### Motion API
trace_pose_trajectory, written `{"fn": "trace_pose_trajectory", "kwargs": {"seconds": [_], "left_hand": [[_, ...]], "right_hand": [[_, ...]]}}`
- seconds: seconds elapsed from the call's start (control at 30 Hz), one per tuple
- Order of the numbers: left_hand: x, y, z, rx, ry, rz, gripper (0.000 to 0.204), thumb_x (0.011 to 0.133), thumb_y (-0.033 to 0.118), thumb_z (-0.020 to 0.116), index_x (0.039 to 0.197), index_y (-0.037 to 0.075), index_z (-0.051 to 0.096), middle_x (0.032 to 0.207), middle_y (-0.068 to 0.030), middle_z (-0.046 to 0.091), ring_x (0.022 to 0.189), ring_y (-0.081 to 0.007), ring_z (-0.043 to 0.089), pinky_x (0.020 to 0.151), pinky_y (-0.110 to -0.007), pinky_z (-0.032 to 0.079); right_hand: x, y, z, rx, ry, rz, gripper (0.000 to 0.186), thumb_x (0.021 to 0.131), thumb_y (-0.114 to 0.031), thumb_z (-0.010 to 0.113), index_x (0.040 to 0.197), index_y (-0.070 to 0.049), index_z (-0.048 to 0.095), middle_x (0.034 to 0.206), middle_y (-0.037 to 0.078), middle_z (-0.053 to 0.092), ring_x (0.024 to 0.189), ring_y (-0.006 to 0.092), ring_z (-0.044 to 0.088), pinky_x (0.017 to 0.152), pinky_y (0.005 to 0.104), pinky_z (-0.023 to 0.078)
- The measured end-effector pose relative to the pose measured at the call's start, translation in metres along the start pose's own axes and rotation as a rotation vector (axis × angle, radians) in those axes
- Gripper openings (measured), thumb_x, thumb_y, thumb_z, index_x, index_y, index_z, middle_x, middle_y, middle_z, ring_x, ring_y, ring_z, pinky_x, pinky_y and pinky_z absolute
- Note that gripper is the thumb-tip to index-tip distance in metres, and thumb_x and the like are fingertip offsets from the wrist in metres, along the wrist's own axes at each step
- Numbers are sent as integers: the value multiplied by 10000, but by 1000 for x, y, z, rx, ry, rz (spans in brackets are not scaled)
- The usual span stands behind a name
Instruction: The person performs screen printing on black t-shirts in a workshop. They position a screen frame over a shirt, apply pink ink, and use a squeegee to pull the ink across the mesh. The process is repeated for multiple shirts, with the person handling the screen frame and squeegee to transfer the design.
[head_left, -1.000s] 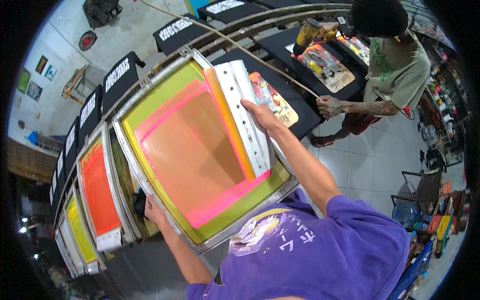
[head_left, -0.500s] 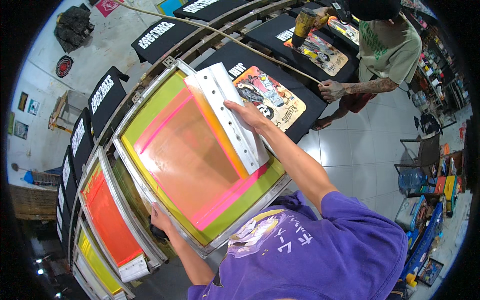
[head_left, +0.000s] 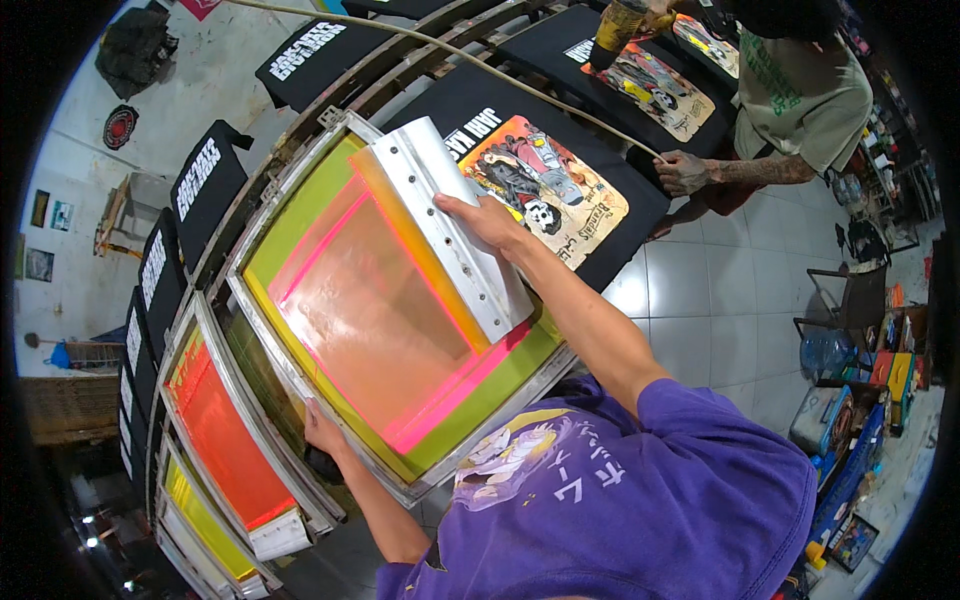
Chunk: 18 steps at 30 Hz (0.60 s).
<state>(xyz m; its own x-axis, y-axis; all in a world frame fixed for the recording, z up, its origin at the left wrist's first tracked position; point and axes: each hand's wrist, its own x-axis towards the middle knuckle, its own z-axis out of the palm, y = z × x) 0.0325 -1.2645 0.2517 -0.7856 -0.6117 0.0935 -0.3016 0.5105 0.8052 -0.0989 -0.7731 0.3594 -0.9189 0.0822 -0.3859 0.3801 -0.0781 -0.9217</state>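
In front of me is a metal-edged printing screen (head_left: 555, 372) with yellow-green mesh and pink borders. My left hand (head_left: 326, 428) is closed on its left rail, near the lower corner. Across the screen's right side lies a wide squeegee with a white bolted holder (head_left: 462, 238) and an orange blade (head_left: 425, 262). My right hand (head_left: 480, 222) grips the holder, thumb on top. Just beyond the squeegee, a black shirt (head_left: 428, 100) with a colourful print (head_left: 550, 190) is spread on a board.
At the upper right, a co-worker (head_left: 800, 90) holds a yellow heat gun (head_left: 618, 30) over another printed shirt and a long pole (head_left: 450, 72). An orange screen (head_left: 228, 435) and a yellow screen (head_left: 205, 515) stand at my left. A chair (head_left: 845, 300) is at the right.
The screen and squeegee have shifted slightly left, uncovering more of the black shirt beyond. Both my hands keep their grips. The view has turned a little.
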Motion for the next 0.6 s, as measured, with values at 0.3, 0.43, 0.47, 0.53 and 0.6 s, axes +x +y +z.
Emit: {"fn": "trace_pose_trajectory", "kwargs": {"seconds": [0.3, 0.43, 0.47, 0.53, 0.6], "left_hand": [[4, 5, 17, 68, 17, 51, 471, 1012, 360, 609, 1221, -58, 669, 1089, -184, 744, 932, -200, 699, 827, -317, 521], [2, 9, 20, -1, 15, 49, 468, 1010, 357, 604, 1225, -55, 662, 1097, -206, 736, 960, -226, 713, 838, -323, 525], [1, 11, 20, 51, 17, 43, 462, 1010, 352, 599, 1224, -53, 662, 1100, -212, 732, 974, -250, 713, 851, -329, 524], [0, 13, 19, 173, 5, 10, 452, 1012, 361, 575, 1190, -41, 685, 1086, -227, 727, 975, -323, 710, 858, -355, 520], [-1, 16, 20, 176, -1, -7, 457, 1012, 384, 564, 1118, -37, 705, 1028, -243, 721, 914, -332, 709, 809, -385, 513]], "right_hand": [[21, 16, -9, 24, 10, -8, 853, 770, -630, 744, 1247, 70, 648, 1234, 225, 663, 1165, 290, 626, 1022, 363, 444], [19, 15, -4, -43, 80, -20, 789, 808, -622, 726, 1204, 58, 662, 1042, 183, 710, 896, 238, 698, 833, 334, 532], [15, 12, -2, -81, 114, -49, 803, 801, -630, 731, 1196, 67, 663, 1040, 178, 708, 895, 236, 696, 835, 335, 529], [2, 2, 3, -54, 81, -88, 817, 790, -643, 735, 1187, 68, 666, 1029, 177, 707, 889, 238, 695, 824, 342, 529], [-12, -16, 12, -57, 71, -140, 830, 784, -655, 734, 1181, 71, 665, 1022, 176, 705, 877, 237, 694, 810, 345, 530]]}}
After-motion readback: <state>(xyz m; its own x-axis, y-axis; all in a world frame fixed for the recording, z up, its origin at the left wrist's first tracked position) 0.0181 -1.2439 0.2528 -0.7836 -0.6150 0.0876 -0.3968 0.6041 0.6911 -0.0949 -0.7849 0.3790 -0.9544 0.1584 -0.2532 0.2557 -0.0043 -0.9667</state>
